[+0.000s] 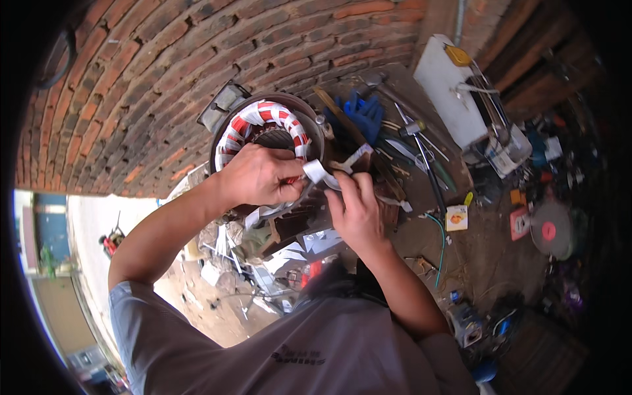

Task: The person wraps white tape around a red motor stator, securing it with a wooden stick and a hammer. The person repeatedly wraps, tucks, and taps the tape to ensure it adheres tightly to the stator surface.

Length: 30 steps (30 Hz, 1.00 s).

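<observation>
A round motor stator (315, 135) stands in front of me, its ring of windings (232, 140) wrapped in white tape with red bands showing between the turns. Over the near right part of that ring my left hand (260, 176) is closed, its fingertips at the windings where a white strip begins; what they pinch is hidden. The white cloth tape (315, 171) runs from there toward my right hand (357, 209), just right of the stator. Thumb and fingers of that hand are closed on the tape. Part of the ring lies hidden behind my left hand.
A brick wall (263, 46) rises close behind the stator. To the right lie blue gloves (363, 113), a hammer (413, 128), and a small white-yellow box (456, 218). A white panel (447, 92) leans farther right. Paper scraps (286, 257) litter the ground nearer me.
</observation>
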Available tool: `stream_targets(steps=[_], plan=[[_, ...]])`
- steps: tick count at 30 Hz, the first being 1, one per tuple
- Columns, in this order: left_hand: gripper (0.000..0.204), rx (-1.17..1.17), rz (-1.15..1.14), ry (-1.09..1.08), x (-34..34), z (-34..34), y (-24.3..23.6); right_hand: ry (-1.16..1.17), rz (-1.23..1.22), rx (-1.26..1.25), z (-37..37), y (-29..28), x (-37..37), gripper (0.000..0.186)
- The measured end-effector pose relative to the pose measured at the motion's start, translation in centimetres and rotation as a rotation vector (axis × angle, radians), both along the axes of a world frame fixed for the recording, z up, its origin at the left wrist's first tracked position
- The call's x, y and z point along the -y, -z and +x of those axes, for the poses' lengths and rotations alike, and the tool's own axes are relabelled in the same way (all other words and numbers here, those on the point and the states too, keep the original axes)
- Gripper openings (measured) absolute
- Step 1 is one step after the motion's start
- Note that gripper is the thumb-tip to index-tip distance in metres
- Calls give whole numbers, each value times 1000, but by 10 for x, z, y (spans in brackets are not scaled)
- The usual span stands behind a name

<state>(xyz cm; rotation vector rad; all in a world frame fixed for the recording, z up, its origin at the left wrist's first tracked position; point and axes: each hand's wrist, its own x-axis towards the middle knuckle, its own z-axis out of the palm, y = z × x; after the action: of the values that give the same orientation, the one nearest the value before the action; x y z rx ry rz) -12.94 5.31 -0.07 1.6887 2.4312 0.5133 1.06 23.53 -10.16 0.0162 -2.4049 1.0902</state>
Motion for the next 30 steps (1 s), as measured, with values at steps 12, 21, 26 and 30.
stream_targets(steps=[12, 21, 26, 30], plan=[[24, 60, 153, 66, -3, -9, 24, -421, 18, 20, 83, -68, 61, 20], [23, 27, 66, 8, -3, -7, 15, -671, -364, -48, 120, -120, 133, 20], [21, 26, 151, 64, 4, -11, 29, -493, -22, -258, 121, -143, 81, 18], [30, 144, -8, -98, -1, 3, 15, -250, -933, -192, 111, -125, 50, 13]])
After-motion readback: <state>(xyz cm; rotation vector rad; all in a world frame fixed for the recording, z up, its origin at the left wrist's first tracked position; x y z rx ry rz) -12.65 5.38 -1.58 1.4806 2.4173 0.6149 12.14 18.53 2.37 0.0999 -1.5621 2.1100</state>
